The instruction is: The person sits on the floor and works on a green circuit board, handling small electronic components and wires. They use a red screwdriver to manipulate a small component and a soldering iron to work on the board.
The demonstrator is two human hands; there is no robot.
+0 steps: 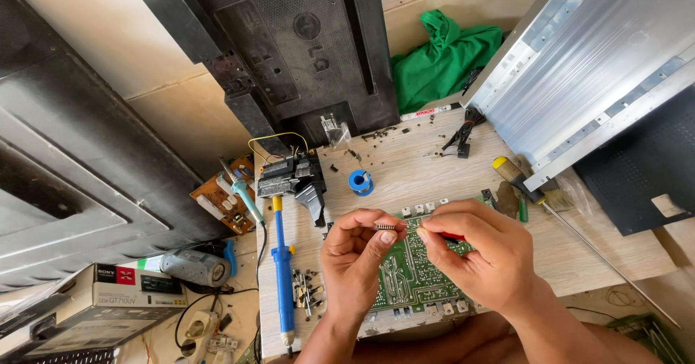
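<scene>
A small dark chip (386, 226) is pinched by its ends between thumb and forefinger of the left hand (356, 252), held in the air just above a green circuit board (405, 273). The right hand (474, 252) meets it from the other side, fingertips pressed together beside the chip over something red that is mostly hidden; whether they touch the chip cannot be told. The chip is off the board and not seated anywhere, so by the look of it the handling is midway. The board lies flat on a pale wooden bench (420, 168), its near edge at the bench's front rim. Left of the hands a blue desoldering pump (282, 270) lies lengthwise, loose screws (308, 291) beside it; a blue solder spool (360, 182) sits beyond the board, and a yellow-handled screwdriver (517, 179) lies to the right. A metal panel (579, 67) overhangs the right corner and a black television back (289, 45) leans behind, leaving bare room mainly between spool and screwdriver.
</scene>
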